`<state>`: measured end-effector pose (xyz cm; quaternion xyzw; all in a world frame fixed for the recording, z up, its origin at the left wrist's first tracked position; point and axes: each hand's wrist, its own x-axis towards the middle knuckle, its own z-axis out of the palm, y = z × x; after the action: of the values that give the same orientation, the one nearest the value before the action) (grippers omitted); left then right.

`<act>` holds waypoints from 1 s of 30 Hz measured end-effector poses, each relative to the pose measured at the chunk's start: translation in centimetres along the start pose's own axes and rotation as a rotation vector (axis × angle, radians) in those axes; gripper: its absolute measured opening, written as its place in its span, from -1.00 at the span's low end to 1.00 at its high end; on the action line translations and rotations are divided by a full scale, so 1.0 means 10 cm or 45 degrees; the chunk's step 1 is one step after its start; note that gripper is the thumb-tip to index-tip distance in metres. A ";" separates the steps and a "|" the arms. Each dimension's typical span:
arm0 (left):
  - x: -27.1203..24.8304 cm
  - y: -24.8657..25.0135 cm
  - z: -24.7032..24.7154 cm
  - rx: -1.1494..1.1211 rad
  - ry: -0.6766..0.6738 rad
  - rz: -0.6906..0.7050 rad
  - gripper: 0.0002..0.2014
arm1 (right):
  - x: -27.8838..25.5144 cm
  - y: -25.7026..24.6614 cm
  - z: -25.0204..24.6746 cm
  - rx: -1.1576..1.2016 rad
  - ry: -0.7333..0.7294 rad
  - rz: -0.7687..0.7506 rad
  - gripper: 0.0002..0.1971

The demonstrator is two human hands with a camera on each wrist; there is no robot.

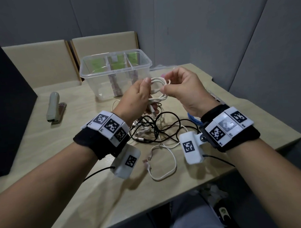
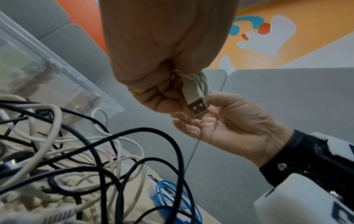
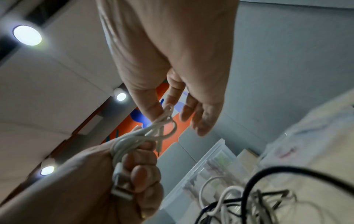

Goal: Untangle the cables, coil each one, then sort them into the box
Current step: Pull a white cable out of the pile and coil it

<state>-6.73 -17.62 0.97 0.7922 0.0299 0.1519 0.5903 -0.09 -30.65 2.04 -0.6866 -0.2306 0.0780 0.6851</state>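
While the table (image 1: 76, 180) still carries a black-and-white cable tangle (image 1: 157, 129), the clear divided box (image 1: 116, 72) waits just beyond both hands w/ nothing visibly sorted in it. The left hand (image 1: 136, 97) clenches a white USB cable (image 1: 158, 88), coiled, long axis running left–right btwn the hands, USB-A plug (image 2: 196, 106) hanging below. The right hand (image 1: 183, 90) pinches the coil's loop end; it's nearer the box's right side.
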 end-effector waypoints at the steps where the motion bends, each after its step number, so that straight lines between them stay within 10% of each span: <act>1: 0.00 0.01 0.01 -0.001 -0.010 0.020 -0.66 | 0.00 -0.01 0.01 0.134 -0.020 0.055 -0.64; 20: 0.08 0.05 -0.06 0.028 0.049 -0.052 -0.60 | -0.04 0.00 -0.08 -0.162 -0.356 0.243 -0.79; 30: 0.12 0.02 -0.08 -0.060 -0.109 -0.355 -0.75 | 0.21 0.05 -0.31 -0.186 -0.033 0.236 -0.90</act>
<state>-5.81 -16.67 1.64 0.7721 0.1109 0.0353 0.6248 3.16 -32.57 2.16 -0.7519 -0.1801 0.1329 0.6201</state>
